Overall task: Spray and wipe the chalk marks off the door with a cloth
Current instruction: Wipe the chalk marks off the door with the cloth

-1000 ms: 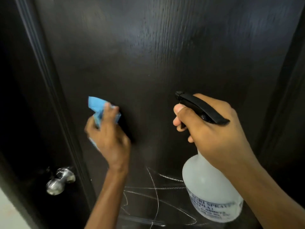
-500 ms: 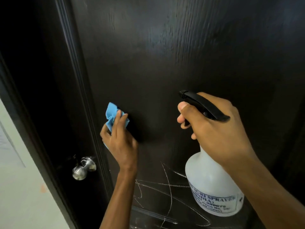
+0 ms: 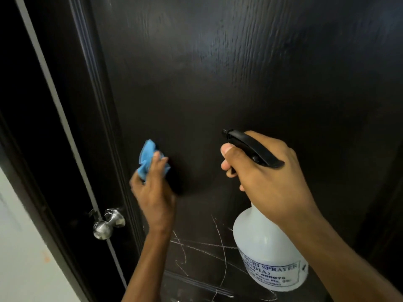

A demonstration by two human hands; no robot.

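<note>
A dark wooden door (image 3: 218, 73) fills the view. White chalk marks (image 3: 218, 247) cross its lower part, below both hands. My left hand (image 3: 156, 190) presses a crumpled blue cloth (image 3: 146, 160) against the door near its left edge, fingers curled round the cloth. My right hand (image 3: 261, 177) grips the black trigger head of a translucent white spray bottle (image 3: 268, 253), nozzle pointing up-left at the door. The bottle hides part of the chalk lines.
A silver door knob (image 3: 109, 223) sticks out at the door's left edge, below the cloth. The dark door frame (image 3: 32, 127) runs along the left, with a pale wall (image 3: 21, 247) at the bottom left corner.
The view has shifted, so the door edge and knob sit further right. My left hand with the cloth has stayed at the same height on the door. The bottle keeps its pose.
</note>
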